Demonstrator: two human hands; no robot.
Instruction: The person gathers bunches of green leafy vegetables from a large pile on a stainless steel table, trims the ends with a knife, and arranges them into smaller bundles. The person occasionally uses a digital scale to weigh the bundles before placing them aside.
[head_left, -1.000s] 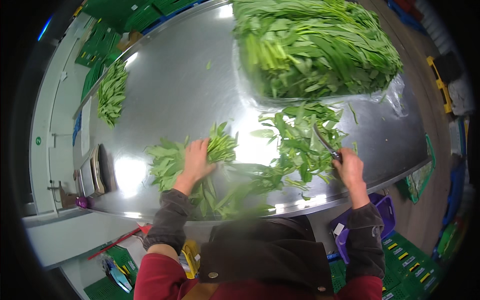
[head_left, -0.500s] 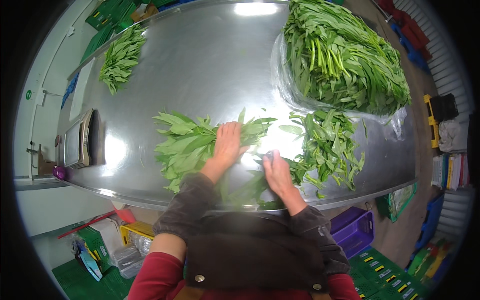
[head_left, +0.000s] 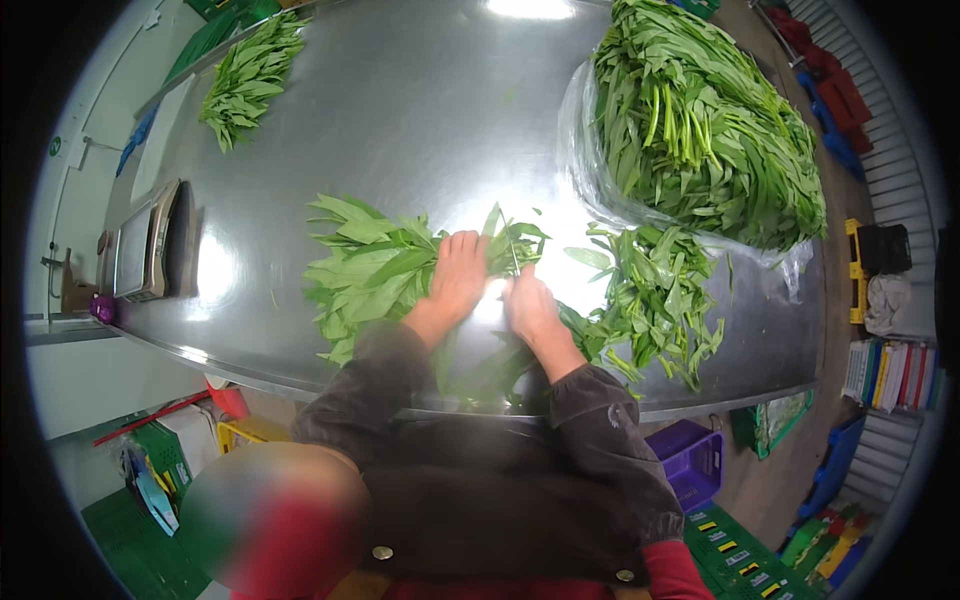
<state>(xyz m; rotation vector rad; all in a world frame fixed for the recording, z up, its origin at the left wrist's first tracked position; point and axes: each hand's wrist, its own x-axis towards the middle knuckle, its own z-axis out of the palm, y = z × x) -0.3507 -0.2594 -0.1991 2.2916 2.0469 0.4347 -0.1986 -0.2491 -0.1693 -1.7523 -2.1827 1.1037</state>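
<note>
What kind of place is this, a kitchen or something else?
Probably a vegetable packing or sorting room: a long steel table, a big heap of leafy greens on plastic, a weighing scale, and crates on the floor.

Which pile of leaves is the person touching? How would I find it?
Find the big shiny metal table. At its near edge, right in front of the person, lies a flat bunch of leaves under the left hand, with the right hand beside it. Unlike the huge heap in clear plastic, it is small and spread out.
</note>
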